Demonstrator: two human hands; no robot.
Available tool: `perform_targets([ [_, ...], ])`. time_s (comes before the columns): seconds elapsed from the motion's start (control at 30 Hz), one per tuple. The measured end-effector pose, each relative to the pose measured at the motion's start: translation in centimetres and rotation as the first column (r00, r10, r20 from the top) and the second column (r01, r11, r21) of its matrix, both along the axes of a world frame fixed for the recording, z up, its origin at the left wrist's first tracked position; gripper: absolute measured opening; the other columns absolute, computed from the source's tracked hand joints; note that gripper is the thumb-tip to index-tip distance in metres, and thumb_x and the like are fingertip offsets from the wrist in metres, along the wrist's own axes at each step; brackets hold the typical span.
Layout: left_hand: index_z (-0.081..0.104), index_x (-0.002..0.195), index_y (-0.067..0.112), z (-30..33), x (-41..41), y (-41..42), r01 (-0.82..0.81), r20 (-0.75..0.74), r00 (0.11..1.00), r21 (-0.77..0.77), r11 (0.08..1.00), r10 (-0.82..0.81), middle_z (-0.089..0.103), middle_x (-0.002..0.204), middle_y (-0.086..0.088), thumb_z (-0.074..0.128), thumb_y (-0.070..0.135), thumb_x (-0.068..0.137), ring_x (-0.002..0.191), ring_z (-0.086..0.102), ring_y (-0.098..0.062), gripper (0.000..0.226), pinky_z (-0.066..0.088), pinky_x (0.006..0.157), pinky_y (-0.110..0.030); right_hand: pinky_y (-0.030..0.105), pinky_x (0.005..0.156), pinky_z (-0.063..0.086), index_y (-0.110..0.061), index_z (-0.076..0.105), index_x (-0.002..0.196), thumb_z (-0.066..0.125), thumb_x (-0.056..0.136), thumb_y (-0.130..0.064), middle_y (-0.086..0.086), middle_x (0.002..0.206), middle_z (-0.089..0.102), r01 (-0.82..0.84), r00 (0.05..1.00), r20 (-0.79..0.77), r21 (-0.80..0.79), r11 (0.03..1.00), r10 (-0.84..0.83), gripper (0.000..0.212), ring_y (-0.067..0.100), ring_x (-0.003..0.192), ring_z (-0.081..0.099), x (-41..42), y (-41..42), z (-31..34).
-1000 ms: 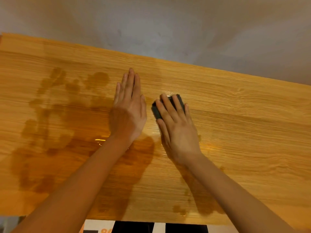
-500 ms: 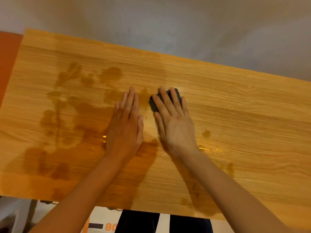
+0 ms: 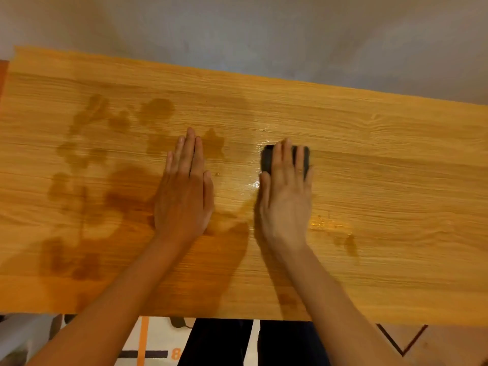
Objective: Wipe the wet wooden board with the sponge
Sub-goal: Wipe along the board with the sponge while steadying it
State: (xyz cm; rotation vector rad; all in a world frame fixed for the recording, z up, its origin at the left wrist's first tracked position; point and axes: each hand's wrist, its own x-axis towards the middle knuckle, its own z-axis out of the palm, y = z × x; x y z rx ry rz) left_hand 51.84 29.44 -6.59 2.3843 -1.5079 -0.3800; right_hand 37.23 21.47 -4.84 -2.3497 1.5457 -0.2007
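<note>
Board [image 3: 369, 159]: light wood with a long grain, lying across the whole view; its far edge meets a grey wall [image 3: 264, 35], its near edge is towards me.

Sponge [image 3: 266, 161]: dark, flat on the board a little right of the board's middle, nearer the far edge than the near one. Only its left end and right end show; the rest is under my fingers.

Right hand [image 3: 286, 196]: palm down, fingers straight and slightly spread, pressed flat on top of the sponge; thumb lies on the board beside the sponge's left end. Not curled round it, only laid over it.

Left hand [image 3: 186, 196]: open, palm down, fingers together, flat on the bare board just left of the board's middle. It holds nothing and is apart from the sponge.

Wet marks [image 3: 87, 186]: dark blotches and streaks over the left half of the board, reaching from near the far edge to near the near edge. One star-shaped blotch [image 3: 212, 145] sits just right of my left fingertips. Small dark spots [image 3: 351, 245] lie on the board's right half, towards the near edge.

Sheen [image 3: 254, 184]: a glossy patch on the board between my two hands, by my right thumb.

Below the board's near edge: my dark trousers [image 3: 253, 344] and a pale floor [image 3: 158, 336] with orange lines.
</note>
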Motion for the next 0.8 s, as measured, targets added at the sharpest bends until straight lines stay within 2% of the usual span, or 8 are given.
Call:
perform_targets([
  [0.1,0.008,0.16,0.006,-0.2,0.0,0.1,-0.013,0.001,1.0,-0.001,1.0,0.013,0.001,0.17,-0.007,0.018,0.03,0.105,0.157,-0.001,-0.019,0.061,0.001,0.128,-0.037,0.039,0.122,-0.001,-0.015,0.018,0.152,0.03,0.105,-0.027,0.002,0.161,0.014,-0.223,0.974,0.039,0.037,0.974,0.221,0.05,0.017,0.148,0.001,3.1,2.7,-0.3],
  [0.2,0.008,0.16,0.006,-0.3,0.0,0.0,-0.005,0.017,1.0,-0.012,1.0,0.005,0.002,0.17,-0.008,0.019,0.029,0.106,0.157,0.0,-0.02,0.06,-0.001,0.128,-0.035,0.038,0.123,0.0,-0.016,0.017,0.153,0.028,0.105,-0.03,0.001,0.161,0.013,-0.339,0.941,-0.006,0.031,0.94,0.339,0.05,0.018,0.149,0.0,-0.5,0.7,-0.2],
  [0.27,0.01,0.16,0.005,-0.4,0.0,0.0,0.0,0.022,1.0,-0.029,1.0,0.0,0.004,0.169,-0.009,0.019,0.028,0.106,0.157,0.001,-0.021,0.059,-0.002,0.128,-0.033,0.042,0.123,0.005,-0.012,0.02,0.152,0.028,0.105,-0.028,0.003,0.16,0.016,-0.239,0.97,-0.049,0.001,0.971,0.239,0.051,0.022,0.149,0.004,-5.3,-1.2,0.1],
  [0.37,0.012,0.159,0.003,-0.6,-0.1,-0.1,-0.007,0.023,1.0,-0.055,0.998,0.008,0.006,0.169,-0.01,0.021,0.026,0.106,0.157,0.003,-0.023,0.059,-0.004,0.127,-0.031,0.047,0.121,0.009,-0.007,0.022,0.151,0.027,0.103,-0.024,0.009,0.16,0.017,0.086,0.995,-0.056,0.009,0.996,-0.085,0.05,0.027,0.149,0.007,-11.3,-3.3,0.5],
  [0.47,0.013,0.159,0.003,-0.7,-0.3,-0.1,-0.016,0.024,1.0,-0.081,0.997,0.018,0.008,0.169,-0.01,0.022,0.024,0.106,0.157,0.005,-0.023,0.058,0.0,0.128,-0.035,0.047,0.122,0.006,-0.008,0.019,0.152,0.025,0.103,-0.024,0.009,0.161,0.014,0.254,0.967,-0.02,0.018,0.967,-0.254,0.052,0.028,0.149,0.005,-9.6,-2.3,0.3],
  [0.57,0.016,0.159,0.001,-0.6,-0.3,-0.1,-0.023,0.061,0.998,-0.092,0.995,0.028,0.011,0.168,-0.011,0.023,0.022,0.106,0.157,0.009,-0.024,0.058,0.005,0.128,-0.038,0.047,0.122,0.006,-0.009,0.02,0.151,0.038,0.101,-0.019,0.011,0.159,0.018,-0.002,1.0,0.001,-0.035,0.999,0.002,0.054,0.031,0.148,0.01,-2.9,1.5,-0.4],
  [0.67,0.019,0.157,-0.001,-0.5,-0.4,0.1,-0.025,0.096,0.995,-0.091,0.996,0.034,0.015,0.167,-0.014,0.026,0.02,0.107,0.156,0.012,-0.026,0.055,0.006,0.127,-0.037,0.043,0.121,0.002,-0.016,0.011,0.153,0.034,0.101,-0.028,0.003,0.161,0.009,-0.205,0.976,-0.09,-0.063,0.977,0.199,0.058,0.022,0.149,0.003,0.8,4.5,-1.3],
  [0.8,0.015,0.159,0.002,-0.2,0.0,0.2,-0.003,0.091,0.996,-0.059,0.998,0.008,0.01,0.168,-0.011,0.024,0.025,0.109,0.157,0.007,-0.024,0.056,0.0,0.126,-0.032,0.042,0.123,0.004,-0.016,0.016,0.153,0.034,0.105,-0.026,0.002,0.161,0.013,-0.269,0.963,0.009,0.001,0.963,0.269,0.052,0.018,0.149,0.001,-5.7,1.9,-0.8],
])
